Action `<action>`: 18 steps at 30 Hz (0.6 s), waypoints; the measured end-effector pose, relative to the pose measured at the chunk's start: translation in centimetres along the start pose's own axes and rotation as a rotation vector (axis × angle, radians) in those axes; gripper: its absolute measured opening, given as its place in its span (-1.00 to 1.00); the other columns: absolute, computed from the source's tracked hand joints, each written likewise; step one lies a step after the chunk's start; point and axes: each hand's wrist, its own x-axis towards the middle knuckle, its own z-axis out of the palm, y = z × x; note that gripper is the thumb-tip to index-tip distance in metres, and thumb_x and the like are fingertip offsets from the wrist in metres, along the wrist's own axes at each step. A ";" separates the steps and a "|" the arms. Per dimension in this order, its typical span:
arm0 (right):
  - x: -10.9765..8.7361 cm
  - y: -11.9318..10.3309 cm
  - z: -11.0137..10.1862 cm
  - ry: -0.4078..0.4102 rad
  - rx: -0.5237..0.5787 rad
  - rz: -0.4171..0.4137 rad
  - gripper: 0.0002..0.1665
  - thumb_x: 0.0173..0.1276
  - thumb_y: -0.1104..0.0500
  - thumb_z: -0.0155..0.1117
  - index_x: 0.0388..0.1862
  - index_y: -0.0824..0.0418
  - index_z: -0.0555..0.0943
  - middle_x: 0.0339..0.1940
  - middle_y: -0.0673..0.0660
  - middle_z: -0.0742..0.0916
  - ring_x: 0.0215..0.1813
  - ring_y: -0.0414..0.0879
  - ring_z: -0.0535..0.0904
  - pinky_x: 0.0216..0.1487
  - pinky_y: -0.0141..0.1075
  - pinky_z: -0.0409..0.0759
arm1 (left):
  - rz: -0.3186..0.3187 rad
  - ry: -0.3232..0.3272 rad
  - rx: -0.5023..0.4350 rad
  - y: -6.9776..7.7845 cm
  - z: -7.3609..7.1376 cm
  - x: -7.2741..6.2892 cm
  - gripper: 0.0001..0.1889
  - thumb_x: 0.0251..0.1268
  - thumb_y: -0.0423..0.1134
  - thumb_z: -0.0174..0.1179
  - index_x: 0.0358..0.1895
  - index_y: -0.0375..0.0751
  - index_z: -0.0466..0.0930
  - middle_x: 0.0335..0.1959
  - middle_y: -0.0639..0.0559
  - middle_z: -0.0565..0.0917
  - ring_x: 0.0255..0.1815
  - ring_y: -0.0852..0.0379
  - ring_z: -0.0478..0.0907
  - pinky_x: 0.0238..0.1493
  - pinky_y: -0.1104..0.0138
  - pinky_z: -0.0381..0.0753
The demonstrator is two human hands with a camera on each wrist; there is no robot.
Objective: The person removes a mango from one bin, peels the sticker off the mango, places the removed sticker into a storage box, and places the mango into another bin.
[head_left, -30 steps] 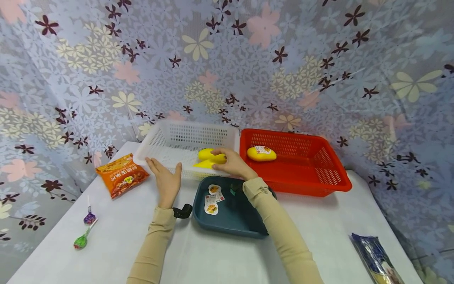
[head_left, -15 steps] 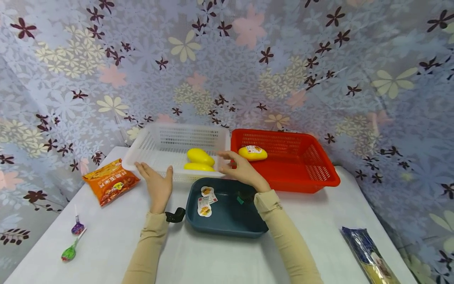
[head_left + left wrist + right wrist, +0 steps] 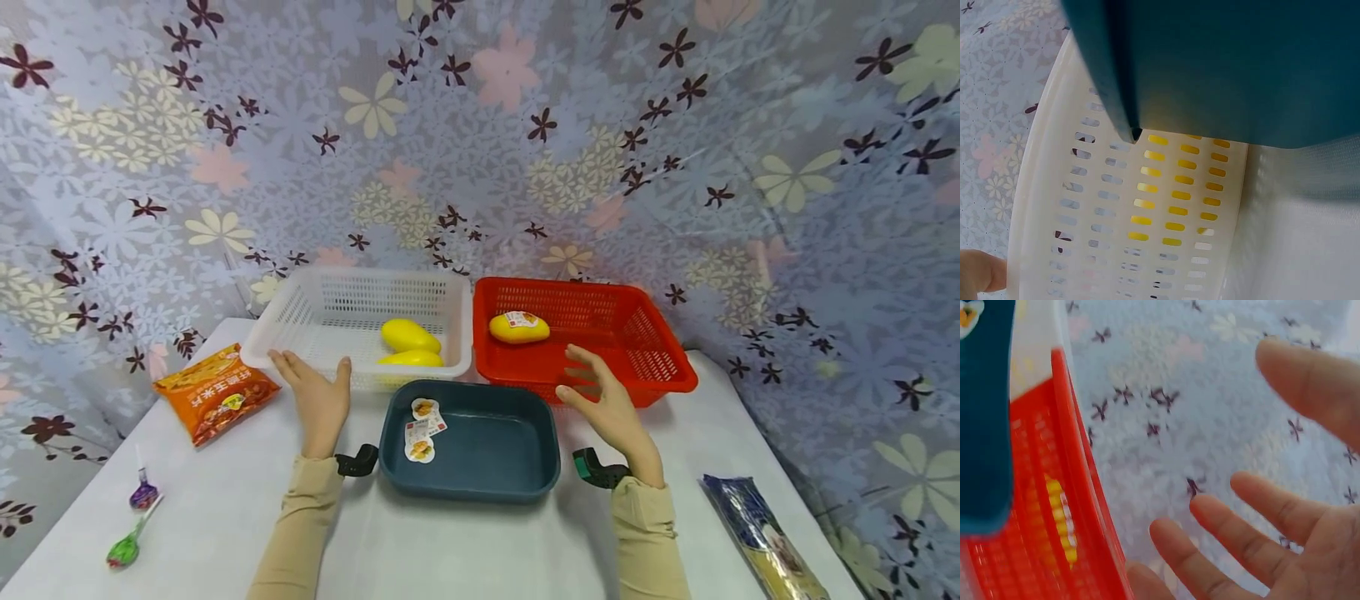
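Observation:
My left hand (image 3: 322,404) rests its fingertips at the front left rim of the white basket (image 3: 292,292), fingers straight and thumb raised. Two yellow mangoes (image 3: 410,335) lie in that basket at its front right. My right hand (image 3: 613,412) is in front of the red basket (image 3: 585,287), fingers spread, holding nothing; the right wrist view shows its open fingers (image 3: 1235,544). A yellow mango with a white label (image 3: 519,327) lies in the red basket's left part. Between my hands stands a dark teal tray (image 3: 480,483) with several stickers (image 3: 422,433) on its left inside.
An orange snack bag (image 3: 217,393) lies left of the white basket. Two lollipops, one purple (image 3: 143,493) and one green (image 3: 124,550), are at the front left. A blue and yellow packet (image 3: 765,537) lies at the right. A floral curtain (image 3: 480,150) stands behind the baskets.
My right hand has let go of a yellow mango in the white basket and moved right, past the teal tray. My left hand has stayed by the white basket. The head view has shifted slightly.

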 end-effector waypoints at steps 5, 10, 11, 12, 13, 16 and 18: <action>-0.7 1.4 -1.2 0.139 -0.090 0.185 -0.03 0.38 -0.16 0.17 0.58 0.12 -0.04 0.51 0.24 0.29 0.33 0.20 0.42 0.22 0.15 0.48 | -0.001 -0.020 0.007 -0.1 -0.2 -0.1 0.00 0.36 -0.04 0.10 0.49 -0.50 -0.42 0.56 -0.26 -0.51 0.51 -0.36 0.01 0.36 -0.08 0.30; -0.9 2.7 -1.7 0.238 -0.120 0.323 0.04 0.40 -0.25 0.09 0.59 0.18 -0.14 0.51 0.29 0.27 0.20 0.15 0.42 0.06 -0.11 0.50 | -0.008 -0.020 0.018 -0.2 -0.1 -0.1 -0.01 0.37 -0.04 0.10 0.49 -0.49 -0.42 0.56 -0.25 -0.50 0.52 -0.34 0.00 0.39 -0.08 0.25; -0.9 3.0 -1.7 0.247 -0.122 0.336 0.05 0.40 -0.26 0.07 0.59 0.20 -0.14 0.51 0.30 0.26 0.23 0.17 0.39 0.10 -0.10 0.49 | -0.006 -0.018 0.021 -0.2 -0.1 -0.1 -0.01 0.36 -0.04 0.10 0.49 -0.49 -0.42 0.56 -0.25 -0.50 0.52 -0.34 0.00 0.39 -0.09 0.25; -0.8 3.4 -1.6 0.251 -0.125 0.347 0.06 0.40 -0.28 0.06 0.59 0.21 -0.16 0.53 0.32 0.22 0.28 0.20 0.36 0.17 -0.06 0.47 | -0.003 -0.017 0.025 -0.2 -0.1 -0.1 -0.01 0.37 -0.04 0.10 0.49 -0.50 -0.41 0.56 -0.26 -0.50 0.52 -0.35 0.00 0.39 -0.09 0.25; -0.7 3.7 -1.4 0.256 -0.132 0.350 0.07 0.40 -0.28 0.05 0.59 0.23 -0.17 0.54 0.34 0.18 0.34 0.23 0.32 0.25 0.00 0.43 | -0.001 -0.017 0.026 -0.3 -0.1 0.0 -0.01 0.37 -0.04 0.10 0.49 -0.50 -0.41 0.56 -0.26 -0.50 0.52 -0.35 0.00 0.39 -0.09 0.25; -0.3 4.5 -0.8 0.275 -0.158 0.347 0.09 0.42 -0.25 0.03 0.58 0.28 -0.26 0.58 0.36 -0.02 0.51 0.35 0.05 0.46 0.23 0.09 | 0.000 -0.012 0.028 -0.3 -0.2 0.1 -0.01 0.36 -0.05 0.10 0.49 -0.51 -0.40 0.56 -0.26 -0.49 0.51 -0.35 0.01 0.38 -0.09 0.26; -0.1 4.8 -0.4 0.294 -0.188 0.345 0.13 0.43 -0.24 0.03 0.57 0.31 -0.34 0.59 0.37 -0.15 0.53 0.45 -0.12 0.46 0.33 -0.11 | -0.002 -0.011 0.024 -0.3 -0.2 0.1 -0.01 0.36 -0.06 0.11 0.49 -0.51 -0.40 0.56 -0.26 -0.48 0.51 -0.36 0.00 0.39 -0.09 0.25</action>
